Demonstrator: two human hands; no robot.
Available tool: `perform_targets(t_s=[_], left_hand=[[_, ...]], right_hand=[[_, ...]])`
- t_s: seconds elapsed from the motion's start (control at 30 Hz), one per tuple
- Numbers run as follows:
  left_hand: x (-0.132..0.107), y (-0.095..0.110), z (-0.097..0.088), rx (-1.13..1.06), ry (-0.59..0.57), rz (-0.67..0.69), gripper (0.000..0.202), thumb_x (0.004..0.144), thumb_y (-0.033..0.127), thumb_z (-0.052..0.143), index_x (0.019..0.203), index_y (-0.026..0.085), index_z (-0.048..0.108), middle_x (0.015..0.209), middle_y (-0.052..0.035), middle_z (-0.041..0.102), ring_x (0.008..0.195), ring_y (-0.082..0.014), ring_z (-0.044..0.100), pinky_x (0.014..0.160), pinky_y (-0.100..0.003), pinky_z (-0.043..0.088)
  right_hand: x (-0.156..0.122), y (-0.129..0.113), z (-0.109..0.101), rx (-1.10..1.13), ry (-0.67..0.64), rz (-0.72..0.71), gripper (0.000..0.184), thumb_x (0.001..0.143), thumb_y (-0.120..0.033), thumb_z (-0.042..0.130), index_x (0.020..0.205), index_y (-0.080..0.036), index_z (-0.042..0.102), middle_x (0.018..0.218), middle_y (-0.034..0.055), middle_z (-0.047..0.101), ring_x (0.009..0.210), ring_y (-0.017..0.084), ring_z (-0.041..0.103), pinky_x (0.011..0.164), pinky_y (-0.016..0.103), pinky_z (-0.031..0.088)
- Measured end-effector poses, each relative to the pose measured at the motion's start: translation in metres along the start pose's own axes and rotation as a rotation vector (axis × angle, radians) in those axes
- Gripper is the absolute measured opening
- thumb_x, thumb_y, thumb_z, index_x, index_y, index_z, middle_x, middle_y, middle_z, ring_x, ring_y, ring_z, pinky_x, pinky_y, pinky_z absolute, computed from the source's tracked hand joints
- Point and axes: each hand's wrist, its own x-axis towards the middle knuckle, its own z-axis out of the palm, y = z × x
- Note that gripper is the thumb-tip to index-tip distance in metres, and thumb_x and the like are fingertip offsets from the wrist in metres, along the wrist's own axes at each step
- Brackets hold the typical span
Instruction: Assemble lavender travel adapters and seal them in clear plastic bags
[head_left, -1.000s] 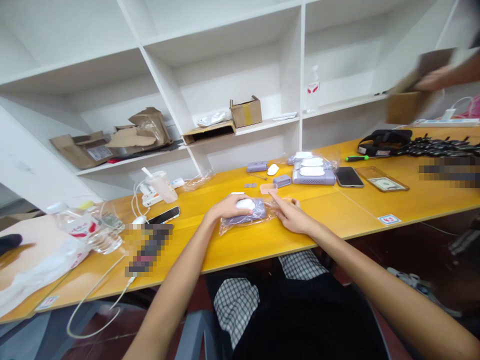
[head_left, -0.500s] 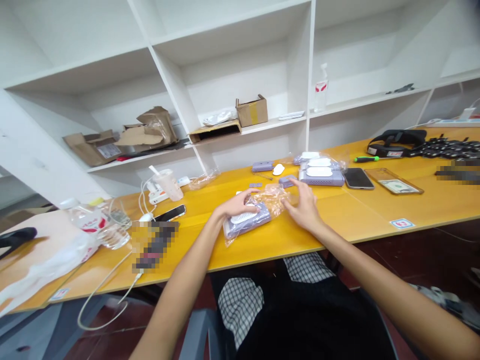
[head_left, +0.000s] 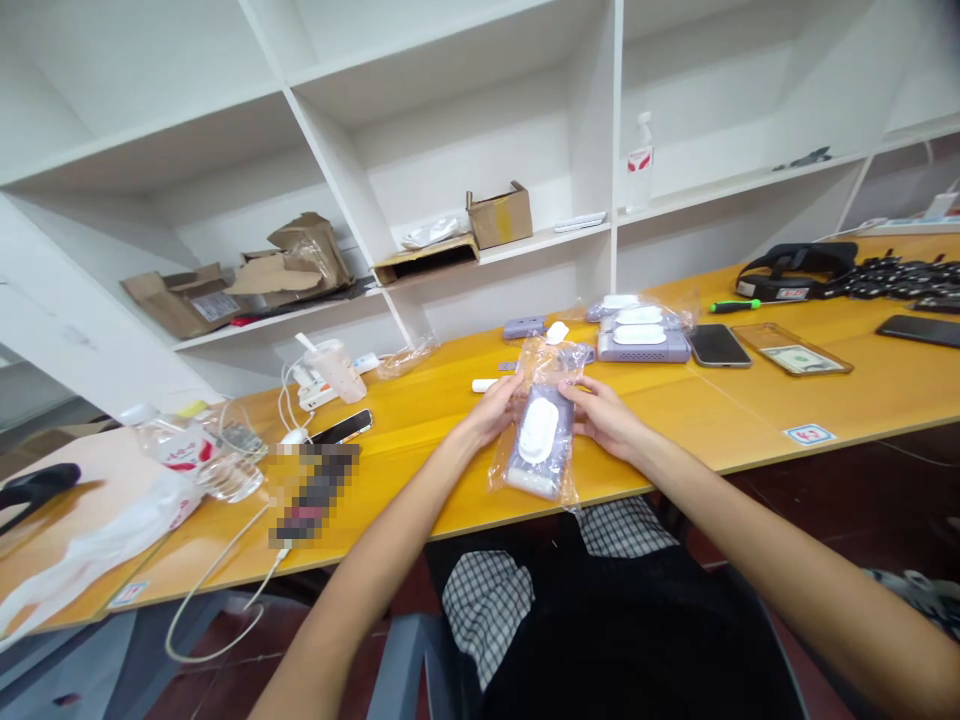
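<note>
Here it is, right between the two hands: a lavender unit with a white oval on top, sleeved in a clear bag, its near end tipped toward the person. The right hand has it gripped through the film, thumb over the far corner, fingers along the side. Over at the left hand, curled fingers meet the bag's edge; whether they're pinching, I can't tell from here. Watch that near end! It's right by the table's edge, and slick film under a loose thumb could let the unit slide out toward the lap. The bag's loose mouth lies beyond both hands, close to a white cap; a careless sweep might knock that away. Just past the left fingers, a small white piece could get nudged by a stray knuckle.
</note>
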Motion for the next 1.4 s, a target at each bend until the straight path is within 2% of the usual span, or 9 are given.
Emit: perform_targets(t_s=[0.13, 0.23, 0.37, 0.57, 0.9, 1.03, 1.13, 1.23, 1.4], left_hand=[[0.001, -0.001, -0.005, -0.033, 0.041, 0.007, 0.040, 0.075, 0.046, 0.088, 0.092, 0.016, 0.069, 0.085, -0.0040, 0.070, 0.071, -0.0124, 0.064, 0.065, -0.024, 0.049], [-0.001, 0.001, -0.007, 0.028, 0.085, 0.030, 0.033, 0.071, 0.032, 0.090, 0.089, 0.015, 0.069, 0.084, -0.0041, 0.071, 0.067, -0.0112, 0.064, 0.061, -0.023, 0.049], [-0.002, 0.003, -0.008, 0.060, 0.125, 0.040, 0.044, 0.068, 0.023, 0.089, 0.106, 0.019, 0.069, 0.087, -0.0041, 0.074, 0.060, -0.0107, 0.062, 0.060, -0.026, 0.052], [-0.001, 0.004, -0.006, 0.015, 0.060, 0.073, 0.018, 0.071, 0.019, 0.077, 0.075, 0.017, 0.059, 0.079, -0.0018, 0.066, 0.062, -0.0103, 0.060, 0.053, -0.020, 0.047], [0.002, 0.001, -0.008, -0.169, 0.057, -0.012, 0.017, 0.079, 0.024, 0.069, 0.083, 0.019, 0.053, 0.076, -0.0014, 0.066, 0.061, -0.0147, 0.066, 0.054, -0.024, 0.052], [0.002, 0.002, -0.011, -0.180, 0.064, -0.012, 0.031, 0.079, 0.037, 0.081, 0.083, 0.016, 0.059, 0.079, -0.0035, 0.069, 0.069, -0.0150, 0.069, 0.066, -0.026, 0.055], [0.002, -0.001, -0.012, -0.106, 0.061, 0.078, 0.052, 0.060, 0.022, 0.096, 0.093, 0.017, 0.057, 0.082, -0.0013, 0.072, 0.071, -0.0136, 0.070, 0.074, -0.027, 0.054], [0.003, -0.006, -0.013, -0.083, 0.065, 0.123, 0.067, 0.055, 0.019, 0.099, 0.107, 0.018, 0.057, 0.089, -0.0027, 0.075, 0.074, -0.0144, 0.071, 0.079, -0.030, 0.054], [0.009, -0.011, -0.016, -0.092, 0.101, 0.145, 0.065, 0.061, 0.026, 0.099, 0.113, 0.017, 0.060, 0.091, -0.0038, 0.075, 0.077, -0.0146, 0.071, 0.082, -0.031, 0.054]], right_hand=[[0.004, 0.001, -0.002, -0.005, -0.019, 0.005, 0.020, 0.086, -0.036, 0.071, 0.100, -0.024, 0.063, 0.109, 0.0087, 0.076, 0.093, 0.024, 0.074, 0.075, 0.038, 0.065], [0.007, -0.001, -0.007, 0.013, 0.094, -0.022, 0.017, 0.085, -0.037, 0.069, 0.087, -0.023, 0.060, 0.099, 0.0068, 0.075, 0.087, 0.021, 0.072, 0.069, 0.035, 0.063], [0.010, -0.003, -0.013, -0.027, 0.208, -0.077, 0.020, 0.075, -0.028, 0.073, 0.092, -0.025, 0.063, 0.078, 0.0006, 0.068, 0.075, 0.019, 0.067, 0.060, 0.032, 0.060], [0.012, 0.002, -0.015, 0.002, 0.160, -0.145, 0.009, 0.065, -0.025, 0.063, 0.070, -0.022, 0.056, 0.072, -0.0003, 0.058, 0.068, 0.017, 0.058, 0.058, 0.031, 0.055], [0.012, -0.005, -0.018, 0.111, 0.140, -0.037, 0.011, 0.069, -0.030, 0.060, 0.072, -0.023, 0.052, 0.076, 0.0029, 0.063, 0.071, 0.019, 0.059, 0.062, 0.034, 0.055], [0.009, -0.004, -0.015, 0.147, 0.129, -0.078, 0.030, 0.067, -0.039, 0.083, 0.072, -0.021, 0.060, 0.077, 0.0026, 0.066, 0.074, 0.019, 0.063, 0.061, 0.029, 0.054], [0.006, -0.002, -0.012, 0.165, 0.061, -0.090, 0.043, 0.052, -0.029, 0.098, 0.078, -0.019, 0.065, 0.081, 0.0035, 0.071, 0.078, 0.019, 0.067, 0.068, 0.032, 0.057], [0.006, 0.000, -0.012, 0.190, 0.018, -0.098, 0.049, 0.048, -0.028, 0.101, 0.080, -0.020, 0.065, 0.084, 0.0035, 0.071, 0.077, 0.020, 0.069, 0.072, 0.035, 0.059], [0.010, 0.005, -0.015, 0.101, 0.046, -0.169, 0.052, 0.046, -0.037, 0.102, 0.077, -0.021, 0.064, 0.078, -0.0006, 0.069, 0.073, 0.018, 0.066, 0.071, 0.034, 0.058]])
